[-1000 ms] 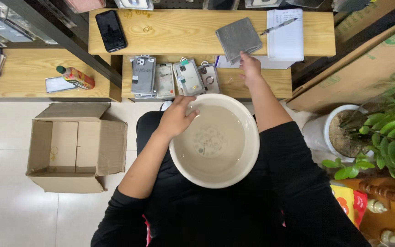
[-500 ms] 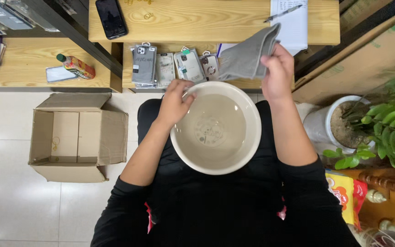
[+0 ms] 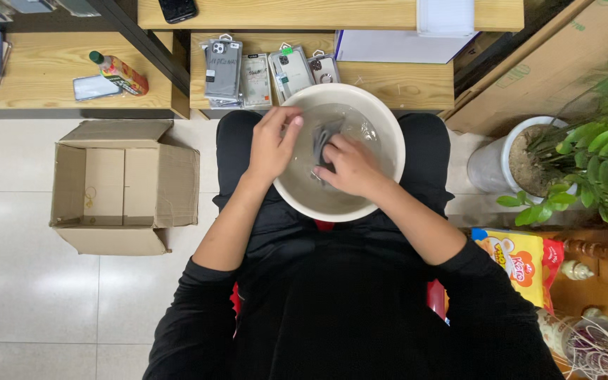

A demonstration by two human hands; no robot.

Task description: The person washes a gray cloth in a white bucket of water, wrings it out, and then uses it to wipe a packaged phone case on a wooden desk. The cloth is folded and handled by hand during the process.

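Both hands in the round cream plastic basin [image 3: 388,137] of water on the lap: right hand [image 3: 348,165] clutches the wet grey cloth [image 3: 325,141] mid-basin, left hand [image 3: 274,143] curls over the near-left rim, fingers touching water; packaged phone cases [image 3: 262,74] line the wooden surface's [image 3: 395,81] near edge

Both forearms reach up from the lower middle of the frame and converge near its centre. The left hand [image 3: 274,143] is bent at the wrist, fingers curled loosely downward. The right hand [image 3: 348,166] seems closed in a grip, knuckles up, fingertips hidden.
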